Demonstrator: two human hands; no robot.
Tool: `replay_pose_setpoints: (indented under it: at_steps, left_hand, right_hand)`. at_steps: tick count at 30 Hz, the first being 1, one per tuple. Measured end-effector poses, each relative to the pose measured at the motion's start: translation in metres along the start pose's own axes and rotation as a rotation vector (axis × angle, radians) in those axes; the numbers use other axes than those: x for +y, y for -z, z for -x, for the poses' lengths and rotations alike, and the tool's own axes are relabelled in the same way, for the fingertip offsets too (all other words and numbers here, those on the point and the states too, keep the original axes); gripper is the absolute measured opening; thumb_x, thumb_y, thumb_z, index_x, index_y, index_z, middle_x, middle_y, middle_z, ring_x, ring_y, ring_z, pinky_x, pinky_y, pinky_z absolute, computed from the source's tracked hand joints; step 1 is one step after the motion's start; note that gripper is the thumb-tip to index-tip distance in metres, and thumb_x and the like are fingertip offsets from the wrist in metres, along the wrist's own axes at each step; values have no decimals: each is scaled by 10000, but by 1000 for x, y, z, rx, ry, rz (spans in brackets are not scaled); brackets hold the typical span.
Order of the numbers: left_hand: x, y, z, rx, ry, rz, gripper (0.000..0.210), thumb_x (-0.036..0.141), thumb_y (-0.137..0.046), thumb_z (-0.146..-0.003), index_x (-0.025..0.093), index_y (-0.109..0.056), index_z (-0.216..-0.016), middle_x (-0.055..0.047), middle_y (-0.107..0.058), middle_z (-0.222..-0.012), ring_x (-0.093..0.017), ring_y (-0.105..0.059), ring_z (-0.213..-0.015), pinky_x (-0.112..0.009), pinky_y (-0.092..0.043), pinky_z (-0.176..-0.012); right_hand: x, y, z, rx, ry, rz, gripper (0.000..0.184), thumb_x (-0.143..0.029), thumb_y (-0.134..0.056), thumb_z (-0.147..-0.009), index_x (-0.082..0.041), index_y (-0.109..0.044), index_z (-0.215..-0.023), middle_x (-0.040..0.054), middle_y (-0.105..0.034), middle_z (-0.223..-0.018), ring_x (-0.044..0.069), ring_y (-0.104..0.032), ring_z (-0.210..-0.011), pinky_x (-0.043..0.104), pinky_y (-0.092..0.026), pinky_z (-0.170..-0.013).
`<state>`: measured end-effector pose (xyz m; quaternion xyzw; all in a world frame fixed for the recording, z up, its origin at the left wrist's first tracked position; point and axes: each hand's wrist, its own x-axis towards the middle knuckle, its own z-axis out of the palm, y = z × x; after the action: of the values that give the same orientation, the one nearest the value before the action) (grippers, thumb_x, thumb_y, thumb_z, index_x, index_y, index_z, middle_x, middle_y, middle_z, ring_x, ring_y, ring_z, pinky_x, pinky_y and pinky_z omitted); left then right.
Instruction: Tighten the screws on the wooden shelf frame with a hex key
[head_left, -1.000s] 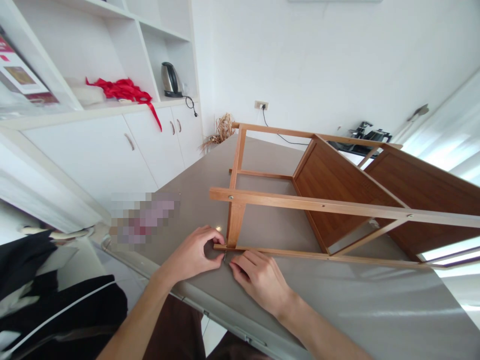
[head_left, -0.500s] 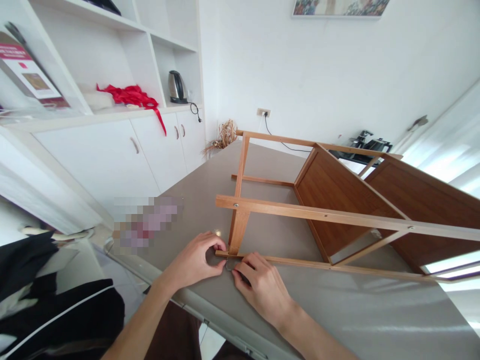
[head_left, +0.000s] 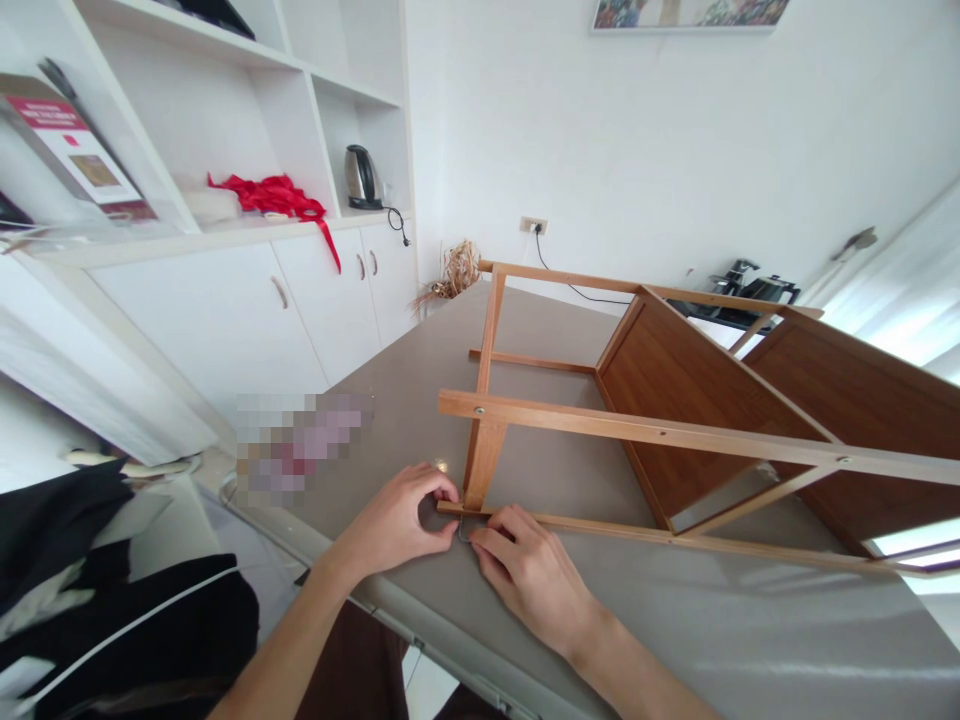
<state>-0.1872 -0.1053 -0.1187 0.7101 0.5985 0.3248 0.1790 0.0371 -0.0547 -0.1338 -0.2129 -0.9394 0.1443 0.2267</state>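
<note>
A wooden shelf rack (head_left: 555,412) lies on its side on the grey table, with two brown panels towards the right. At its near left corner, my left hand (head_left: 401,515) curls thumb and index finger around the end of the lowest rail, the thumb beside a thin metal piece. My right hand (head_left: 529,560) pinches that piece, a small bent hex key (head_left: 462,528), against the corner joint. The fingers partly hide the key and the fastener. A screw head (head_left: 479,410) shows in the middle rail.
The grey table (head_left: 397,400) stretches beneath the rack, with a blurred-out patch (head_left: 307,445) on its left. White shelving (head_left: 225,290) stands behind, holding red ribbon (head_left: 274,197) and an electric kettle (head_left: 361,178). Dark clothes (head_left: 172,620) lie at lower left.
The view has shifted slightly, so the rack and shelving appear a little further right. Both hands stay at the same corner; the right fingers have moved only slightly with the hex key.
</note>
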Motion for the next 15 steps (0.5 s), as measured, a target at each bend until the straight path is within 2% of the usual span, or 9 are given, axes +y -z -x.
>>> replay_pose_setpoints:
  at_steps: [15]
  left_hand:
    - [-1,0,-1,-7,0,-6,181,164,-669,-753,237,-589,-898,30,-642,-921,-172,-571,-900,-295,-424,-823]
  right_hand:
    - [0,5,2,-12,23,-7,173,-154,-497,-987,-204,-662,-1001,42,-584,-921,153,-583,-819,252,-484,-712]
